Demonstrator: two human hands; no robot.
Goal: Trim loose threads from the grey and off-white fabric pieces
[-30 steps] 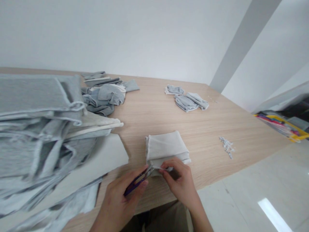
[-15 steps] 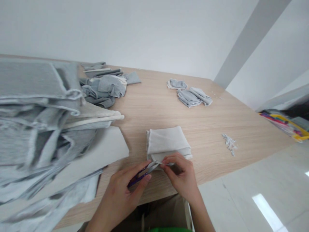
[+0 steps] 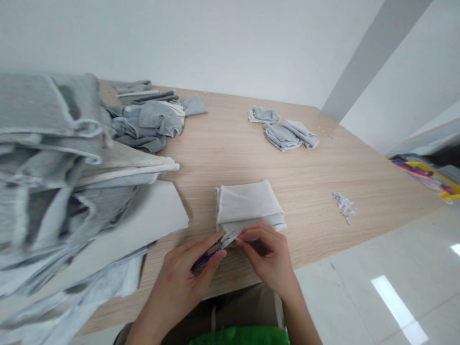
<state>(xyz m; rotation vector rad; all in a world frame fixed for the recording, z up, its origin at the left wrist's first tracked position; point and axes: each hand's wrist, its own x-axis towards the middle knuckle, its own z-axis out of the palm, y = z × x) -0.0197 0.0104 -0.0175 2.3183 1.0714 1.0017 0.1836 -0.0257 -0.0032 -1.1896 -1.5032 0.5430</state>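
A folded light-grey cloth (image 3: 249, 201) lies on the table in front of me, darker grey showing along its near fold. My left hand (image 3: 185, 273) grips purple-handled thread snips (image 3: 205, 258), their metal blades pointing right at the cloth's near edge. Opposite, my right hand (image 3: 269, 251) is closed in a pinch at that same edge, right by the blade tips. The pinched bit is small and partly hidden by the fingers; it looks like part of the cloth's edge.
A tall stack of grey and cream fabric (image 3: 46, 182) fills the left. Behind it lies a crumpled grey pile (image 3: 151, 122). Folded grey pieces (image 3: 287, 134) rest at the back. Small pale scraps (image 3: 344, 207) lie on the right, and a yellow tray (image 3: 447, 189) stands beyond the table edge.
The snips' blades have drawn closer together at the cloth's edge. Both hands stay in nearly the same place, and the view has shifted slightly.
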